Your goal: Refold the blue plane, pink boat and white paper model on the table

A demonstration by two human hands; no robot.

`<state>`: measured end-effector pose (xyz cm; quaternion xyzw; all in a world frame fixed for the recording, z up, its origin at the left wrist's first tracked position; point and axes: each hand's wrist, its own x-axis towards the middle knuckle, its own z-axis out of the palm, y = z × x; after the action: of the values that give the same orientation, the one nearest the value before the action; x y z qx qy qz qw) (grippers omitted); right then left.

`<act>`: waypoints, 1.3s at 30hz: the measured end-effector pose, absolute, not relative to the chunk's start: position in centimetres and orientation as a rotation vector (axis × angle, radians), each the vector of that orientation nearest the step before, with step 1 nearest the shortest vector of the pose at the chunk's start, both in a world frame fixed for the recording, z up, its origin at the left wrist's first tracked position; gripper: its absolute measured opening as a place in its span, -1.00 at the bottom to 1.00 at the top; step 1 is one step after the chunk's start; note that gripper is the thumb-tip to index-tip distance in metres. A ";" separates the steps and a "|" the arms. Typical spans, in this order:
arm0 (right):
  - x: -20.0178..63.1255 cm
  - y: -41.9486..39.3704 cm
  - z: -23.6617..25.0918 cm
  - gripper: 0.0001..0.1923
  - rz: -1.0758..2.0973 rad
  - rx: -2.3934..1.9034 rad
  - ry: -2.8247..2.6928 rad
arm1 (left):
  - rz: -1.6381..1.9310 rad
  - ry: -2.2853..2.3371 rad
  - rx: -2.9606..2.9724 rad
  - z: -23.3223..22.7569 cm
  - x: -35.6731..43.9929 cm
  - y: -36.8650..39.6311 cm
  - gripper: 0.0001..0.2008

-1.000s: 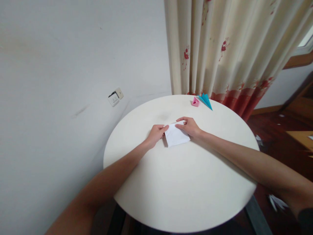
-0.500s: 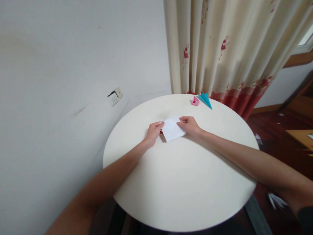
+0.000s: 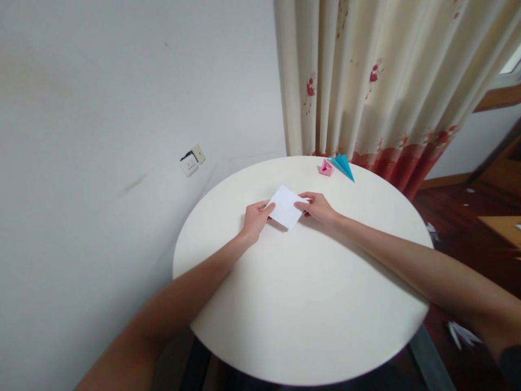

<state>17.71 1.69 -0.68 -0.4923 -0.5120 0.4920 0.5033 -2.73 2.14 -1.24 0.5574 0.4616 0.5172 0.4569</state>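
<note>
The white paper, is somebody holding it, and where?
Yes. Both hands hold the white paper over the round table: the left hand pinches its left corner, the right hand its right corner.

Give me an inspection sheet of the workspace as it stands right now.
Surface: round white table, bare across its near half.
Job's things: white paper, folded, held by its side corners with the near corner on the table.
Clutter: pink paper box and blue paper plane at the far edge, side by side.
Hands: left hand pinches the paper's left corner; right hand pinches its right corner.
Cables: nothing seen; a wall socket sits left of the table.
Surroundings: white wall, floral curtain, wooden floor with paper scraps.
</note>
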 end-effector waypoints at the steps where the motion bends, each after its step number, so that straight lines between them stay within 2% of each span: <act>1: 17.7 1.7 -0.6 -0.77 1.184 -1.193 -1.252 | 1.288 1.144 1.380 -1.2 -2.7 2.2 -0.52; 8: 17.8 1.7 -0.4 -0.80 1.094 -1.186 -1.349 | 1.218 1.078 1.387 -1.3 -2.6 2.3 -0.51; 21: 18.2 1.9 -1.1 -0.67 1.104 -1.158 -1.558 | 1.178 1.036 1.458 -0.7 -2.6 2.0 -0.44; 29: 18.5 2.4 -1.9 -0.65 1.083 -1.181 -1.652 | 1.137 1.039 1.430 -1.1 -2.6 2.0 -0.64; 34: 18.6 2.4 -1.7 -0.71 1.077 -1.160 -1.704 | 1.118 1.029 1.414 -1.1 -2.6 2.1 -0.65; 39: 18.5 2.6 -1.8 -0.64 1.091 -1.085 -1.512 | 1.117 1.013 1.389 -1.1 -2.8 2.2 -0.62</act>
<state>18.53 2.59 -1.78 -0.4434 -0.6177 0.4458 0.4723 -2.75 2.22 -1.13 0.5790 0.4224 0.4658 0.5190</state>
